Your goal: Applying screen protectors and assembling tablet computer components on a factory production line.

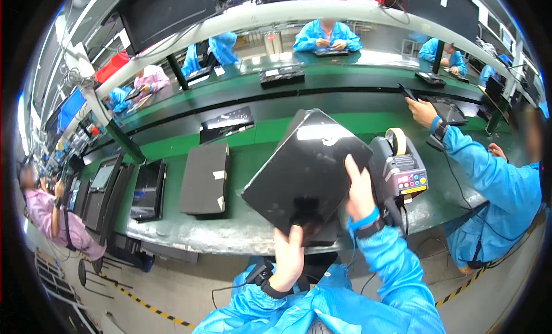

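A glossy black flat screen panel (299,173) is held up, tilted cornerwise, above the front of the green bench. My left hand (288,259) grips its lower edge, with the thumb on the glossy face and the other fingers mostly hidden beneath. On the right edge, my right hand (360,193) is closed around the panel, one digit stretched along the face. An automatic tape dispenser (405,170) with a yellowish roll stands just right of my right hand. What lies under the panel is mostly covered by it.
Left of the panel are a dark foam-like block (204,178), another black screen (148,190) and stacked dark trays (103,187). A reflective panel (227,124) lies behind. At right a co-worker in a blue sleeve (480,167) holds a dark device. Cables hang near the dispenser.
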`<state>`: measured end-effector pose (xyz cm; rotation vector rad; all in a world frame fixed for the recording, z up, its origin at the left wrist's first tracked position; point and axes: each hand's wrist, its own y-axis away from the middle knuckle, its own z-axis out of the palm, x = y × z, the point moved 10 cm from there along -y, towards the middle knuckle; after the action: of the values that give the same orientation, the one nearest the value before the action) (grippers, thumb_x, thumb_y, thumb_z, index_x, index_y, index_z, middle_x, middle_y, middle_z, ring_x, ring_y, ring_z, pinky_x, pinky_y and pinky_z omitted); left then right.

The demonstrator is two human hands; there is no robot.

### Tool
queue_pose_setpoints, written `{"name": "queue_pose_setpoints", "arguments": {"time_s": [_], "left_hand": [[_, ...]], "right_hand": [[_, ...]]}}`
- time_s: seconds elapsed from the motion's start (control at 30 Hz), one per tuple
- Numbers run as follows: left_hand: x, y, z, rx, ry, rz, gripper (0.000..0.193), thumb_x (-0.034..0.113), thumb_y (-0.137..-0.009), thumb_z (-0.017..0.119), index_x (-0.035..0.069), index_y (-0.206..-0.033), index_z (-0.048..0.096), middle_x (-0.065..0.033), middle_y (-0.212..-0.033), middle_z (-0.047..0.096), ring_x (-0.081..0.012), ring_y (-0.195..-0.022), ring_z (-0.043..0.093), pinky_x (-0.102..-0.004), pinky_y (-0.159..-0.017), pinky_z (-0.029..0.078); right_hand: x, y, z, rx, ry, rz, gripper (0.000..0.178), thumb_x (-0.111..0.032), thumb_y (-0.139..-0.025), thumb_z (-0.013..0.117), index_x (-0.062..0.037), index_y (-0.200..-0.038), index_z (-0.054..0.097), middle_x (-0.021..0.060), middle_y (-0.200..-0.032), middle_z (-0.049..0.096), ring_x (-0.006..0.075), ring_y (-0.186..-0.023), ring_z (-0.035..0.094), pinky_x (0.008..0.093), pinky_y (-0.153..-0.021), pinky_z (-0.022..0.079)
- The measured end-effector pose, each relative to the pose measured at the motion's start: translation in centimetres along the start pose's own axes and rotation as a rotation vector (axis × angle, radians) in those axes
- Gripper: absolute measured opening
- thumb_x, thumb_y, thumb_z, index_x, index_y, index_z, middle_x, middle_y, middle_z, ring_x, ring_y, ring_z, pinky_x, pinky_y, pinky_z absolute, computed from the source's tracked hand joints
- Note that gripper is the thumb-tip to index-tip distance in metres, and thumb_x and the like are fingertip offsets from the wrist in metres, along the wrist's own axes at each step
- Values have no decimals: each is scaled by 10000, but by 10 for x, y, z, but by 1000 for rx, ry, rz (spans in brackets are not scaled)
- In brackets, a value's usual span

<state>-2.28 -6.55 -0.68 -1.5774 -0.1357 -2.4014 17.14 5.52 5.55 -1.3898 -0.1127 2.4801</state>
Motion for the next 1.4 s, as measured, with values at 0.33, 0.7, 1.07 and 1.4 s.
{"name": "queue_pose_setpoints", "arguments": {"time_s": [0.33, 0.7, 1.07, 1.4], "left_hand": [[24, -12, -80, -284, -425, -271, 225, 172, -974, 464, 26, -872, 602, -48, -689, 624, -79, -553, 542, -210, -506, 422], [-30, -155, -68, -78, -537, -59, 266, 105, -940, 493, -25, -1172, 494, -132, -1091, 578, -190, -985, 564, -317, -874, 456], [-42, -190, -44, -88, -221, -192, 422, 148, -969, 416, -59, -1325, 322, -182, -1289, 470, -229, -1200, 454, -316, -1027, 338], [-43, -199, -34, -320, -308, -92, 566, 247, -989, 404, -28, -1440, 199, -206, -1461, 280, -262, -1375, 253, -339, -1116, 212]], "right_hand": [[73, -38, -25, -121, 61, 508, 279, -257, -891, 611, 0, -993, 651, 62, -933, 664, 150, -812, 624, 273, -709, 486], [90, -49, -50, -67, 422, 317, 278, -245, -933, 572, 2, -1046, 634, 1, -1032, 605, 86, -931, 526, 238, -829, 406], [109, -81, -2, -53, 365, 478, 169, -214, -902, 623, -49, -866, 616, -31, -803, 602, 50, -734, 530, 206, -657, 414], [100, -102, -5, -164, 407, 228, 422, -149, -949, 548, 61, -1300, 442, 75, -1094, 615, 105, -950, 574, 227, -852, 448]]}}
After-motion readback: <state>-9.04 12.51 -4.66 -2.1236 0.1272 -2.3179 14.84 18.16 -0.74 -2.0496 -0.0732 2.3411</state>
